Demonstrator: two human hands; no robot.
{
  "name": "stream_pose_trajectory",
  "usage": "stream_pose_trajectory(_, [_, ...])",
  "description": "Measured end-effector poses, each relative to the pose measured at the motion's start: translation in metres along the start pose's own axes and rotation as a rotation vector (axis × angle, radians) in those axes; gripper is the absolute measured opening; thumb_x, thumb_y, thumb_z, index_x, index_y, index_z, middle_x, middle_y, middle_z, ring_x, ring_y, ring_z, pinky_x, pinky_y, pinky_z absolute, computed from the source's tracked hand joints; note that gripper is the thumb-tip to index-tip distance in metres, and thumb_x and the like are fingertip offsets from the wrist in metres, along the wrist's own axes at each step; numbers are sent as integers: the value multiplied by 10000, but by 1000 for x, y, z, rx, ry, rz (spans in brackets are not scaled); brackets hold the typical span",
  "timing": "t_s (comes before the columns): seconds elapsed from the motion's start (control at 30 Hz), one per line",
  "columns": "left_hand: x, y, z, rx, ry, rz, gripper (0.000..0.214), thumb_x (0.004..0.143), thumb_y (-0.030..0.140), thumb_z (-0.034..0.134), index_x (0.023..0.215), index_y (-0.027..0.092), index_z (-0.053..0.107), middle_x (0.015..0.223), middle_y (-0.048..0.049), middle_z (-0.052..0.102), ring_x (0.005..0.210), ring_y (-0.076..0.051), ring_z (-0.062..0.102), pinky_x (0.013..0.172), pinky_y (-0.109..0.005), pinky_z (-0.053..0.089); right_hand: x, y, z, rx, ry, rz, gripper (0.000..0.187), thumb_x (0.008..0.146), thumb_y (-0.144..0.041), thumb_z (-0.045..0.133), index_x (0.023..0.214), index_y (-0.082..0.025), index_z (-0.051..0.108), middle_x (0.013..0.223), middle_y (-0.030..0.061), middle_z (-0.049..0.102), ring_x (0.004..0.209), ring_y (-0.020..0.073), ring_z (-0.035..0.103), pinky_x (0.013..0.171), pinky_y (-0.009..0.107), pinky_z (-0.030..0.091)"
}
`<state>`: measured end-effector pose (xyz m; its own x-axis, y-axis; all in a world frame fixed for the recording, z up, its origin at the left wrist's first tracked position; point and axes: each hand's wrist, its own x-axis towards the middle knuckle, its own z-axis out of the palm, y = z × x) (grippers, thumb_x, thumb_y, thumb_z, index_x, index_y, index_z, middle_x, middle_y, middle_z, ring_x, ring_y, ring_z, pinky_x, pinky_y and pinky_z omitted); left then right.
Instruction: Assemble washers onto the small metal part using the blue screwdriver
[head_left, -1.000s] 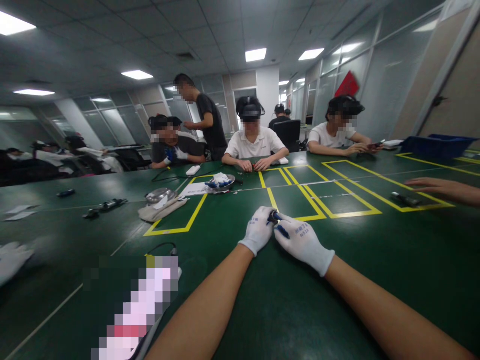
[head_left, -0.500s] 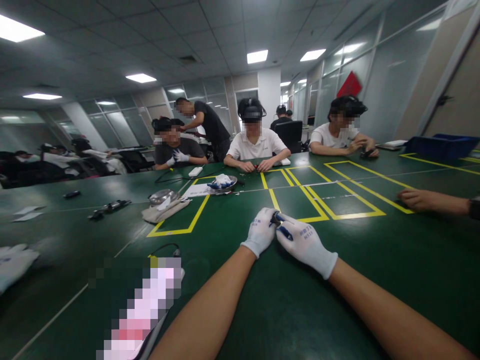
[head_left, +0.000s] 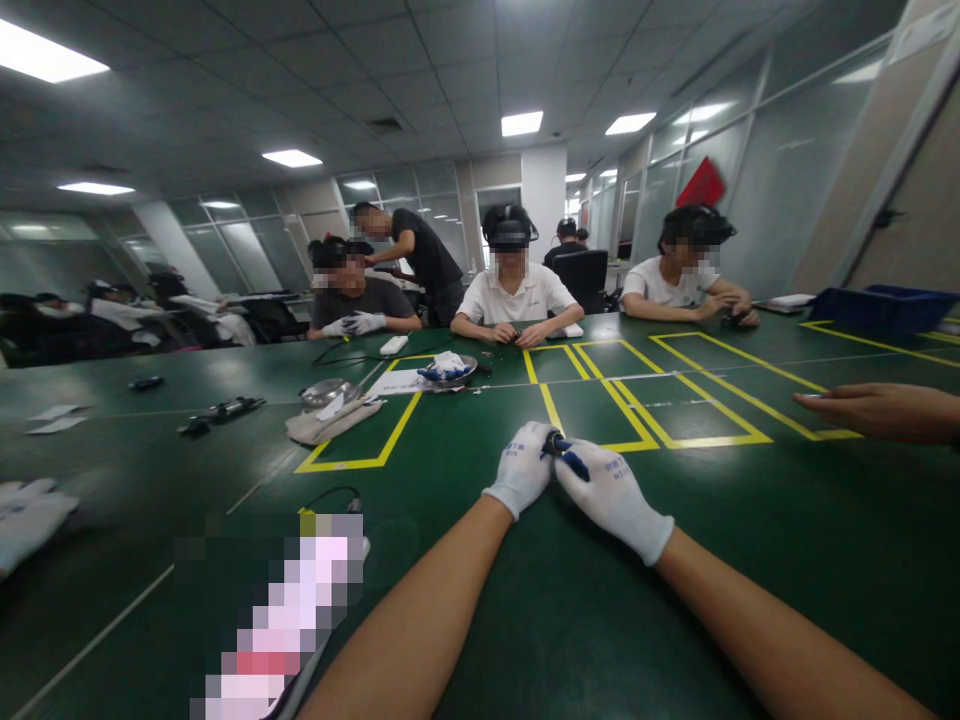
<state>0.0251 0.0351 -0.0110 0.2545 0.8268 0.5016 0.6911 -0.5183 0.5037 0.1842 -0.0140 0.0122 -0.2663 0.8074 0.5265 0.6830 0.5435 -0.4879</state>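
Note:
My left hand (head_left: 521,466), in a white knit glove with blue printing, is closed around a small dark, rounded object (head_left: 554,443). Meeting it from the other side, my right hand (head_left: 611,492) wears a matching glove with blue-coated fingertips, and its thumb and fingers pinch at the same object. Most of that object is hidden by the fingers, so its kind does not show. Both hands are low over the green table (head_left: 480,620), close in front of the yellow tape lines (head_left: 611,446).
To the left lie a blurred-out phone-like device (head_left: 292,610), dark metal cylindrical parts (head_left: 223,413), a beige cloth (head_left: 330,424) and metal bowls (head_left: 446,372). A white glove (head_left: 30,525) rests at the far left. A co-worker's hand (head_left: 874,408) reaches in from the right; a blue bin (head_left: 885,302) stands beyond.
My fingers have shifted slightly around the dark object, showing more of its rounded end. At the right, the co-worker's hand has turned and opened out. The view has tilted a little.

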Motion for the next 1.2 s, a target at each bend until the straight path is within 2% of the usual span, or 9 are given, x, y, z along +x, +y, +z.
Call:
stream_pose_trajectory(0.13, [1,1,-2,-37,41,3,282,840,88,581,1099,184,636,1117,-77,648,1069,-210,609,991,-365,503,2,6,-2,77,95,142,192,925,-370,575,891,-195,647,887,54,692,823,211,644,754,319,473])
stream_pose_trajectory(0.3, [1,5,-5,-104,53,24,240,850,134,625,1087,169,635,1099,-83,658,1049,-220,620,974,-376,511,5,12,-6,113,186,146,140,909,-313,585,914,-196,663,928,54,668,889,211,631,806,318,467])
stream_pose_trajectory(0.47, [0,8,-5,-128,22,64,303,862,143,614,1164,165,627,1146,-94,651,1088,-224,617,1005,-379,505,7,8,-10,48,108,92,204,953,-308,547,910,-219,726,923,50,637,841,183,613,770,286,462])
stream_pose_trajectory(0.63, [-1,9,-4,-107,-32,82,381,861,105,568,1225,206,620,1199,-79,632,1138,-210,602,1051,-361,488,7,11,-5,-31,58,84,240,975,-338,536,957,-237,752,902,41,625,766,159,602,694,266,446])
stream_pose_trajectory(0.93, [-3,8,-2,-18,-82,86,460,830,72,533,1251,236,618,1208,-70,612,1151,-211,576,1054,-351,483,7,15,0,-112,53,84,246,966,-352,546,899,-225,745,894,47,639,772,170,613,690,275,435])
stream_pose_trajectory(1.2, [-3,10,-1,63,-85,90,469,836,101,544,1275,249,616,1229,-73,597,1167,-224,555,1055,-358,476,12,17,2,-147,59,162,238,929,-376,584,846,-219,742,863,55,668,766,181,630,674,279,427])
